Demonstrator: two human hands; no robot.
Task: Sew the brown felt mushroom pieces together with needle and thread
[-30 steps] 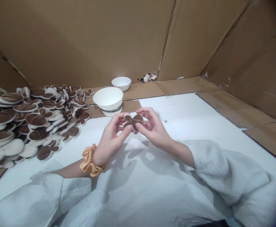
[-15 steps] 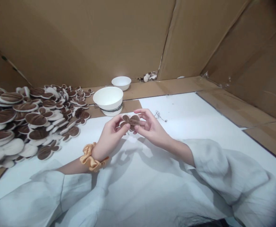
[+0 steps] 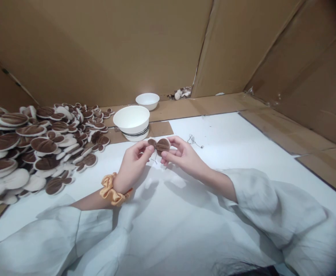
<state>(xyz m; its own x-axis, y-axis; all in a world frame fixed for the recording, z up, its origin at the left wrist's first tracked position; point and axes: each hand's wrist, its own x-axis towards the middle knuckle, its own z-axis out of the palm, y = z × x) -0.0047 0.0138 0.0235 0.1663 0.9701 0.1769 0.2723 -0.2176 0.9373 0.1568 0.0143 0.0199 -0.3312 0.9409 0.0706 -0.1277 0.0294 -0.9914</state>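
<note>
Between my two hands is a small brown plush piece (image 3: pixel 163 144) with pale edges and rounded lobes, shaped like a bow or butterfly. My left hand (image 3: pixel 136 156) pinches its left side between thumb and fingers; a yellow satin scrunchie (image 3: pixel 113 190) circles that wrist. My right hand (image 3: pixel 182 155) grips the right side, thumb in front. A short dark thread (image 3: pixel 155 158) hangs below the piece. Part of the piece is hidden by my fingers. Both hands are above the white table surface (image 3: pixel 210 149).
A big heap of similar brown and white plush pieces (image 3: pixel 45 145) lies at left. Beyond my hands stand a white bowl (image 3: pixel 131 117) with dark thread wound round it and a smaller white bowl (image 3: pixel 147 100). Tangled dark thread (image 3: pixel 195 141) lies at right. Cardboard walls (image 3: pixel 113 50) enclose the table.
The plush piece has turned in my fingers, so its lobes sit differently and the dangling thread shows more. Both hands have shifted only slightly.
</note>
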